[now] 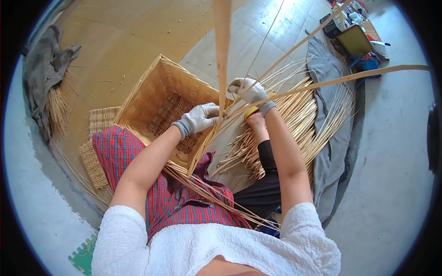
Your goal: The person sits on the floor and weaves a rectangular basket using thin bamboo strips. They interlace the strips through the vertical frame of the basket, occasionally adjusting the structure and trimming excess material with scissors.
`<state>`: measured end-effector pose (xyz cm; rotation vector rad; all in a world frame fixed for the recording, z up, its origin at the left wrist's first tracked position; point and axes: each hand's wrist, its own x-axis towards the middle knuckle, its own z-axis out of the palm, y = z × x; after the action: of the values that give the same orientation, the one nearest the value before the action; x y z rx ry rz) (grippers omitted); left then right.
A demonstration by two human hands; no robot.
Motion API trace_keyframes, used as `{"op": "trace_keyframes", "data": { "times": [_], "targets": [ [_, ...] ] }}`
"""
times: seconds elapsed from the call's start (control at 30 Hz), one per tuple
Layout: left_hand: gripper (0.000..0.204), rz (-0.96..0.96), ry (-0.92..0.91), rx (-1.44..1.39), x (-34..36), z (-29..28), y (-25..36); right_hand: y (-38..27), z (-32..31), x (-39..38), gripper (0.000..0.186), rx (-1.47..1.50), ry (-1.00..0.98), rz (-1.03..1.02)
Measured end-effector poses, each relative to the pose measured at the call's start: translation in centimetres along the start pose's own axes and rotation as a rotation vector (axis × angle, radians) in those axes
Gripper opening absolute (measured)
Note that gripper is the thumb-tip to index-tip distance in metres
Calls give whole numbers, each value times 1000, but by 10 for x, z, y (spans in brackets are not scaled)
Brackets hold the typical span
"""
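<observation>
A square woven wicker basket (159,85) sits tilted across my lap, its opening toward me. My left hand (199,118), in a white glove with a grey cuff, is closed over its right rim, beside where several long pale strips stick out. Just right of that rim, my right hand (248,90), gloved alike, has its fingers curled in a pinch round a thin wicker rod (263,40) that runs up and away. One wide flat strip (222,37) rises close in front of me; another strip (368,72) bends far to the right. The fingertips at the rim are partly hidden.
Right of my leg, a large bundle of peeled rods (294,119) lies on a grey cloth (329,152). Woven panels (94,161) lie left of the basket. Another grey cloth (46,69) covers rods (57,106) at far left. Boxes and tools (357,41) stand far right.
</observation>
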<state>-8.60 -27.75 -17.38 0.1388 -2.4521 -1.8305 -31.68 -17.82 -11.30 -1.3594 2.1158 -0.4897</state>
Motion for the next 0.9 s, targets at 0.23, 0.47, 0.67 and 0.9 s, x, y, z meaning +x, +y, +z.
{"op": "trace_keyframes", "data": {
  "times": [0.23, 0.47, 0.67, 0.9],
  "targets": [
    [28, 16, 25, 26, 0, 3, -3, 6, 9, 4, 28, 302, -93, -142],
    [31, -60, -16, -15, 1, 0, 8, 27, 31, 8, 30, 395, -29, -129],
    [25, -91, 54, -180, -5, 11, -2, 5, 22, 15, 41, 147, 3, -78],
    [25, -65, 31, -141, 1, 11, 5, 40, 32, 16, 42, 401, -37, -110]
  ]
}}
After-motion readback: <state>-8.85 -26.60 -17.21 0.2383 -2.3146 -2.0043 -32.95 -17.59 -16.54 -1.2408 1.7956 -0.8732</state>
